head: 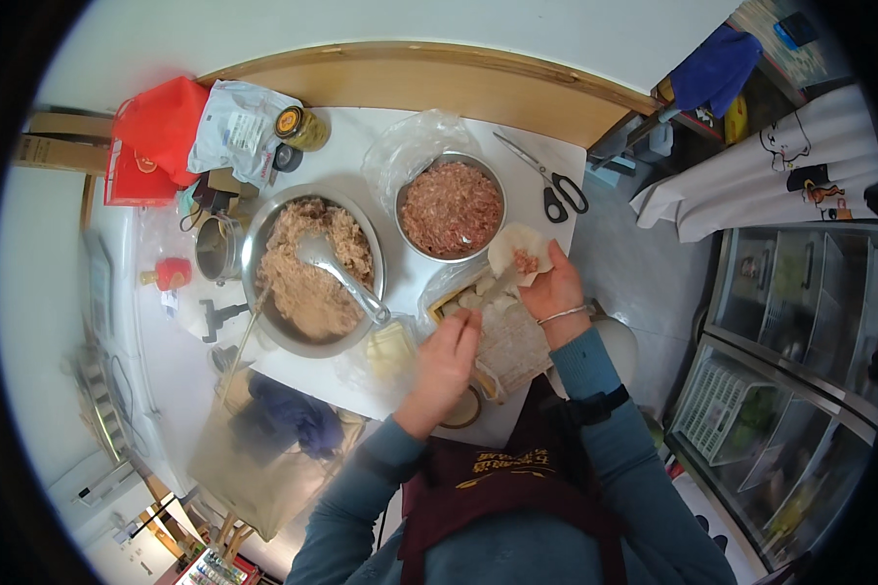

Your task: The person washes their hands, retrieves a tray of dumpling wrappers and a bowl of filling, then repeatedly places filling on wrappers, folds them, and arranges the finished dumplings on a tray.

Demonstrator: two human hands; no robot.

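Note:
On the open palm and fingers of my right hand [558,291] lies a round dough wrapper [511,245] with a dab of minced meat [526,261] on it. My left hand [445,369] pinches a thin, pale filling spatula [496,287], blurred, whose far end reaches the wrapper's lower edge. Beneath both hands is a flour-dusted tray [516,351] with several small pale dough pieces [472,296] along its far side. Just beyond stands a metal bowl [503,201] of raw minced meat [450,208].
Left of my hands, a large steel basin [251,252] holds paler filling [311,292] and a metal serving spoon [347,281]. Black-handled scissors [549,183] lie at the table's far right. A jar [304,129] and bags [238,128] crowd the back left. A glass-doored fridge [768,351] stands right.

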